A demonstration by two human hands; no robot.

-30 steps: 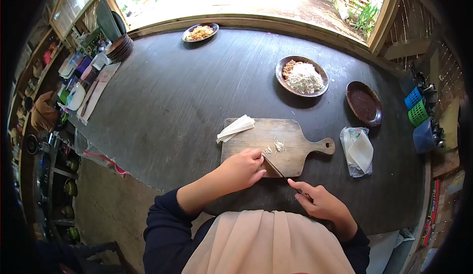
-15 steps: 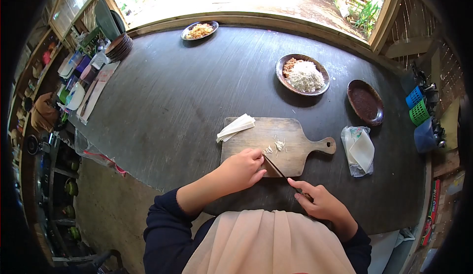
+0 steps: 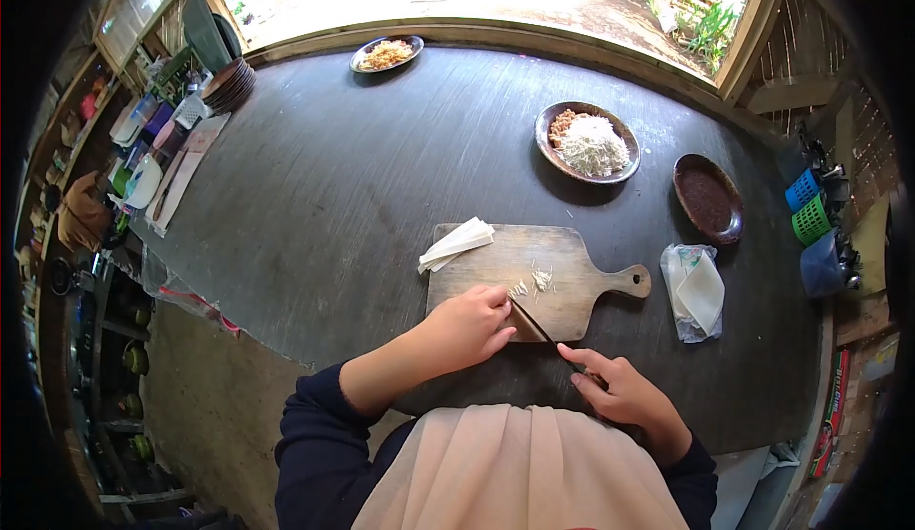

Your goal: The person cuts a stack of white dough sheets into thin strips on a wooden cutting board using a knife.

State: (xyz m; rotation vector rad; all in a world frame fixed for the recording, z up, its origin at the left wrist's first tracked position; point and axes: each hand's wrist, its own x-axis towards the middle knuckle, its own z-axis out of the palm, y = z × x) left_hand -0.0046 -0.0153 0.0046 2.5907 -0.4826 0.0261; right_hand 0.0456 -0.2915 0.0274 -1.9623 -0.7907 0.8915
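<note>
My right hand (image 3: 620, 389) is closed round the handle of a knife (image 3: 536, 324), whose blade slants up and left over the lower part of a wooden cutting board (image 3: 572, 313). At the blade's tip, my left hand (image 3: 469, 325) has its fingers pressed together on the board; whatever they hold is hidden. Thin white slivers (image 3: 542, 280) lie on the board just beyond the blade. White strips (image 3: 459, 244) are stacked at the board's upper left corner.
Beyond the board is a plate of white shreds (image 3: 593, 146) and brown bits. An empty brown dish (image 3: 707, 198) and a plastic-wrapped white pack (image 3: 696, 292) lie right. Another food plate (image 3: 386, 54) sits far back. Stacked plates (image 3: 229, 87) stand left; baskets (image 3: 811, 218) hang right.
</note>
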